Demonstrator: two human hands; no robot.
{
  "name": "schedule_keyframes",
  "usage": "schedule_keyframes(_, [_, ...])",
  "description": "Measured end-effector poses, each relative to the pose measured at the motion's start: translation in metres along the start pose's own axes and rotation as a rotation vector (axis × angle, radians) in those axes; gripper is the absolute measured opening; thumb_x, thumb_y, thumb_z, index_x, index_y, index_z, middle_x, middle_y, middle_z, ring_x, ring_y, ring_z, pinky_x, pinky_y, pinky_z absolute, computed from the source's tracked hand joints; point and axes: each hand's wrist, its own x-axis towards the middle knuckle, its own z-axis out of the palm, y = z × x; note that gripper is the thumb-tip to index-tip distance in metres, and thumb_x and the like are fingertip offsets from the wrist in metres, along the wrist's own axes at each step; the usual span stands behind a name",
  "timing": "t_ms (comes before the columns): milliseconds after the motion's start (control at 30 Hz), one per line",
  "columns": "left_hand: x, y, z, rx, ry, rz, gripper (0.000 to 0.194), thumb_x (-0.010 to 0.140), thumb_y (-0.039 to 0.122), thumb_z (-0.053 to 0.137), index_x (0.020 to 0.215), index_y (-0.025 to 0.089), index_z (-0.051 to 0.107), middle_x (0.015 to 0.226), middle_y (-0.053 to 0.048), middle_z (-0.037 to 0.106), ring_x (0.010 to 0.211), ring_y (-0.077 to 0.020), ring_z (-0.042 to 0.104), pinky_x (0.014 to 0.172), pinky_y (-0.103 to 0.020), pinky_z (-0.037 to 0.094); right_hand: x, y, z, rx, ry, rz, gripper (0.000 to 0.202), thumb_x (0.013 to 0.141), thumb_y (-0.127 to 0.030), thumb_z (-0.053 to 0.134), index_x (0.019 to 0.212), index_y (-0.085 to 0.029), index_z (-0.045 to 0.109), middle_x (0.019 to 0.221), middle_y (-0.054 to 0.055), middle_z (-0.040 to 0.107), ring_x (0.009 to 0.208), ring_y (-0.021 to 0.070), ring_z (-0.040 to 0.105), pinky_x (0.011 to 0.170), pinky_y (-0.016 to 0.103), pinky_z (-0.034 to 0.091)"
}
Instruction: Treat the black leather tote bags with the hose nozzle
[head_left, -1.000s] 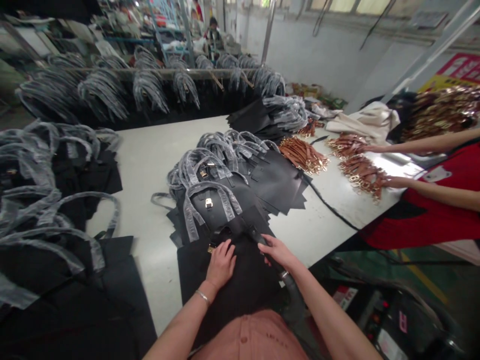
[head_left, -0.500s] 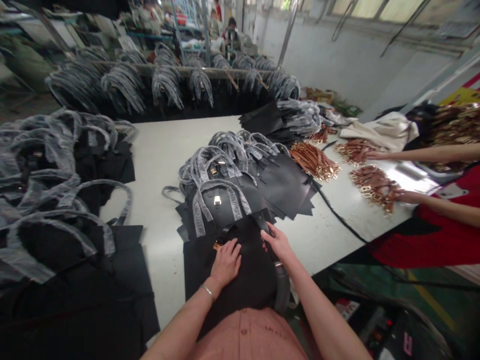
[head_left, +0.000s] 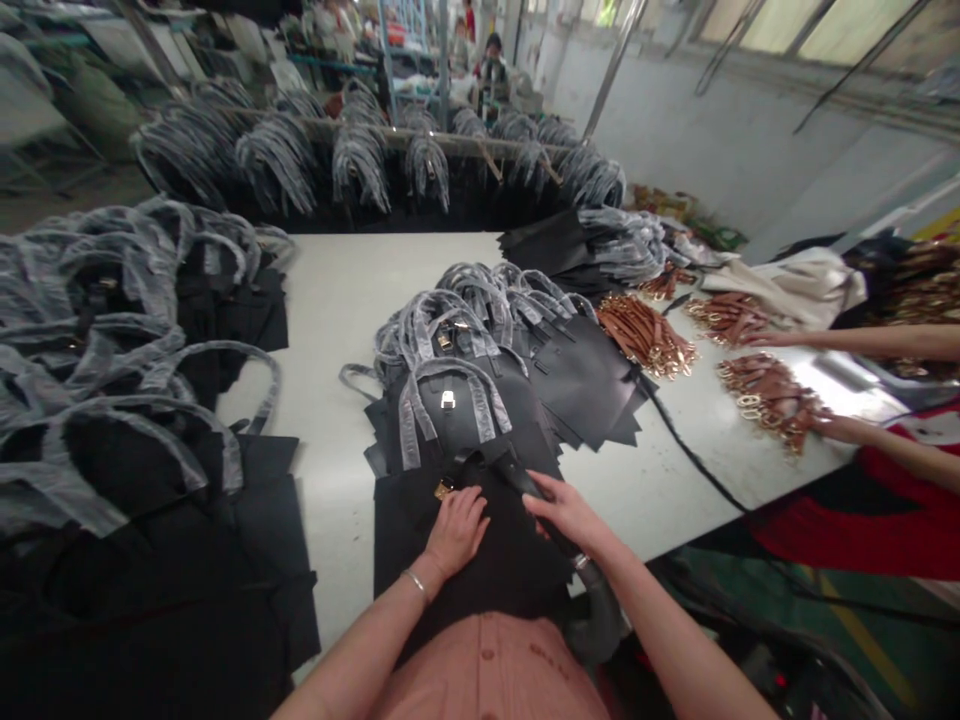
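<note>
A black leather panel [head_left: 502,570] lies on the white table close to my body. My left hand [head_left: 457,527] rests on it, fingers together, beside a gold clasp [head_left: 444,488]. What its fingertips pinch, if anything, is too small to tell. My right hand [head_left: 561,510] is wrapped round a black handheld tool [head_left: 551,530], whose thick grey hose [head_left: 596,615] hangs at the table edge. The tool's flat front end points up and left, over the panel's top edge. Just beyond lies a stack of black bag panels with plastic-wrapped handles [head_left: 491,395].
More wrapped-handle panels are piled at the left [head_left: 232,520]. Brown straps with gold clips [head_left: 645,335] lie right of the middle stack. A person's hands [head_left: 836,425] touch other straps at the right. Behind the white table [head_left: 337,270] stands a rack of wrapped handles [head_left: 360,165].
The tool's front end has swung left over the panel, and its hose end has moved right. My right hand has shifted slightly down and right. The whole view has shifted a little.
</note>
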Motion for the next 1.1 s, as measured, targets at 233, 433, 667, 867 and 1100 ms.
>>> schedule_keyframes(233, [-0.002,-0.001,0.005,-0.037,0.006,0.061,0.027,0.093,0.021,0.046,0.115,0.016,0.061,0.116,-0.012,0.064,0.111,-0.0233,0.057,0.097,-0.044,0.042,0.026,-0.002,0.041,-0.100,-0.062,0.004,0.058,0.078,-0.035,0.066,0.132,-0.021,0.053,0.080,0.002,0.069,0.046,0.0098,0.056,0.042,0.021,0.045])
schedule_keyframes(433, [-0.006,-0.004,0.008,-0.068,0.012,0.122,0.028,0.092,0.015,0.044,0.114,0.018,0.061,0.107,-0.011,0.067,0.108,-0.0213,0.059,0.100,-0.044,0.044,0.009,-0.012,0.031,-0.193,-0.177,0.009,0.052,0.080,-0.033,0.062,0.131,-0.023,0.055,0.071,-0.001,0.067,0.046,0.0114,0.058,0.042,0.021,0.046])
schedule_keyframes(667, [-0.014,-0.007,0.021,-0.115,-0.068,0.207,0.026,0.092,0.014,0.041,0.092,0.014,0.067,0.083,-0.010,0.069,0.086,-0.0199,0.066,0.083,-0.033,0.054,0.020,-0.024,0.054,-0.332,-0.247,-0.055,0.055,0.077,-0.033,0.066,0.129,-0.021,0.059,0.089,0.005,0.073,0.058,0.0185,0.066,0.056,0.031,0.054])
schedule_keyframes(867, [-0.016,-0.005,0.028,-0.079,-0.134,0.160,0.028,0.087,0.010,0.040,0.094,0.009,0.067,0.083,-0.015,0.069,0.078,-0.0236,0.068,0.073,-0.036,0.056,0.036,-0.032,0.079,-0.404,-0.229,-0.154,0.058,0.073,-0.031,0.070,0.128,-0.017,0.059,0.128,0.011,0.062,0.116,0.0289,0.057,0.102,0.040,0.040])
schedule_keyframes(1100, [-0.017,-0.004,0.024,-0.128,-0.147,0.136,0.019,0.085,0.013,0.047,0.082,0.015,0.066,0.067,-0.008,0.066,0.069,-0.0205,0.067,0.066,-0.031,0.055,0.015,-0.034,0.057,-0.467,-0.334,-0.061,0.054,0.076,-0.032,0.068,0.128,-0.020,0.061,0.087,0.006,0.075,0.047,0.0178,0.064,0.049,0.030,0.052])
